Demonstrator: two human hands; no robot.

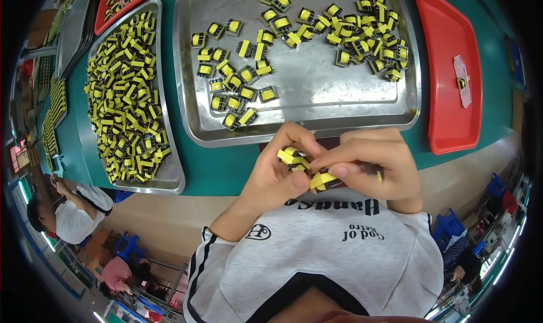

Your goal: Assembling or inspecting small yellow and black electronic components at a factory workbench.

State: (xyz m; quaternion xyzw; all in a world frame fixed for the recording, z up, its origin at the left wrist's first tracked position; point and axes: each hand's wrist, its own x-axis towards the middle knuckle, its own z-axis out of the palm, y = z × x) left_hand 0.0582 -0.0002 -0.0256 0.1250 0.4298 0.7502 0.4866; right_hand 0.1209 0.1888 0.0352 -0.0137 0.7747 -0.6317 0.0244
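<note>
In front of my chest, just past the near edge of the metal tray [317, 100], both my hands are close together. My left hand [268, 179] curls around a small transformer [292, 157] with yellow tape and a black frame; there may be more than one in it. Fingertips of my right hand [380, 160] pinch another yellow-taped transformer [323, 181], which lies against the left fingers. A small yellow bit [379, 176] shows by the right hand's lower fingers. Loose transformers [233, 83] lie in the tray's left part, and a denser pile [367, 35] lies at its right.
A narrower metal tray [176, 173] at left is heaped with similar transformers. A red tray [455, 128] at right holds a pink paper slip [462, 83] with one part on it. Another red tray [103, 19] stands far left. Co-workers [79, 215] and blue stools [449, 226] are beyond the green table [203, 170].
</note>
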